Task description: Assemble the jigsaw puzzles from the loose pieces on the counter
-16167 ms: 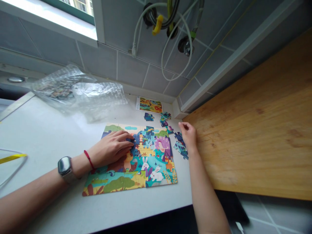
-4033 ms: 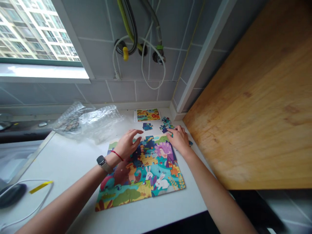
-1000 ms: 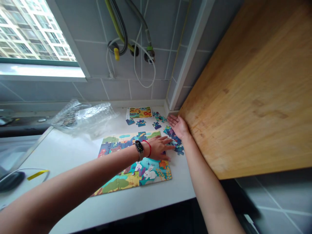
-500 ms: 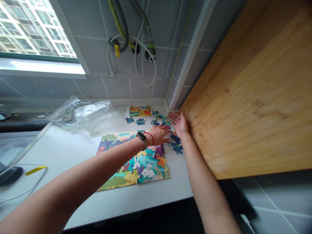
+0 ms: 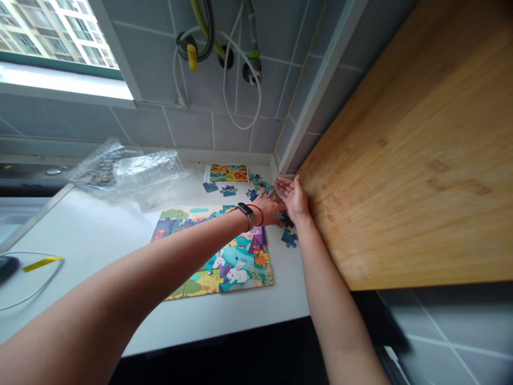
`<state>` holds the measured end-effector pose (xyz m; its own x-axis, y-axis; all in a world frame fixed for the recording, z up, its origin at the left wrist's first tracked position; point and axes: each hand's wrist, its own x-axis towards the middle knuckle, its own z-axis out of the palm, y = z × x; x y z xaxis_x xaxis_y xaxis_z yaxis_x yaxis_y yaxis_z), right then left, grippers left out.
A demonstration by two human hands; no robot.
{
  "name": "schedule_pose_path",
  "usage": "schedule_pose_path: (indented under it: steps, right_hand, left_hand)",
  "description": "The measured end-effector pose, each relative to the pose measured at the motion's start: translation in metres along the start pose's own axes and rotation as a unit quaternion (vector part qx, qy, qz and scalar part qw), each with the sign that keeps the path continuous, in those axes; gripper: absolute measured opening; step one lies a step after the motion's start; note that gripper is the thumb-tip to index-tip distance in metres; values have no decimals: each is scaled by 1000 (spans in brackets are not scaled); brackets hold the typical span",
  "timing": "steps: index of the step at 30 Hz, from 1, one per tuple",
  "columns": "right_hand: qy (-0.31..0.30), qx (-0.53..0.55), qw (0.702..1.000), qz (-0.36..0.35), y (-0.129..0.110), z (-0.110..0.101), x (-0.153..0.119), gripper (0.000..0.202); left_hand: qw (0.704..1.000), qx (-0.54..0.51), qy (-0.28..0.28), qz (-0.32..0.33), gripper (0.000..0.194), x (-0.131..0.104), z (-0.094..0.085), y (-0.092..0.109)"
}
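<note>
My left hand (image 5: 269,207), with a watch and a red cord at the wrist, reaches over a heap of loose jigsaw pieces (image 5: 260,184). Its fingers are spread, with their tips among the pieces beside my right palm. Palm up and fingers stretched, my right hand (image 5: 294,199) rests at the heap's right edge, against the wooden board. A single loose piece (image 5: 289,238) lies just below the hands. Under my left forearm is a partly joined jigsaw puzzle (image 5: 240,274) with white rabbits; the forearm hides its middle.
A picture card (image 5: 228,172) lies at the back, with two loose pieces (image 5: 228,190) in front. Clear plastic bags (image 5: 148,174) are on the white tabletop (image 5: 100,230) at left, with a white cable (image 5: 48,283) nearer. A large wooden board (image 5: 401,176) bounds the right side.
My left hand has moved right, over the pieces and close up to my right hand. My right hand stays palm up by the board. The camera view has shifted slightly.
</note>
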<state>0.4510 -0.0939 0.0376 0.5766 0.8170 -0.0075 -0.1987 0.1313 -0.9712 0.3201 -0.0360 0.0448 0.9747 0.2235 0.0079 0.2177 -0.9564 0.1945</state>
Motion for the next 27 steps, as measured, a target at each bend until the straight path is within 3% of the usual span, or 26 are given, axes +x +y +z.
schedule_pose_path:
  steps: [5,11,15,20,24,27]
  right_hand:
    - [76,21,997,-9,-3,-7,4,69]
    - [112,11,994,4,0,-7,7,63]
    - [116,20,993,5,4,-4,5,55]
    - [106,28,994,8,7,-3,5,52]
    - [103,30,994,1,5,-5,3,47]
    - [103,24,994,1,3,-5,2,41]
  left_hand:
    - [999,16,35,-37,37,-5,-8,-3]
    - [997,1,8,76,31,-19,-8,43]
    - [997,-5,-12,82,9,-28,-2,64]
    - [996,-48,-17,71,16,-30,-4,60]
    - [990,-122,4,66,40,-34,-12,57]
    - [981,-181,37,51,34,-50,-20,53]
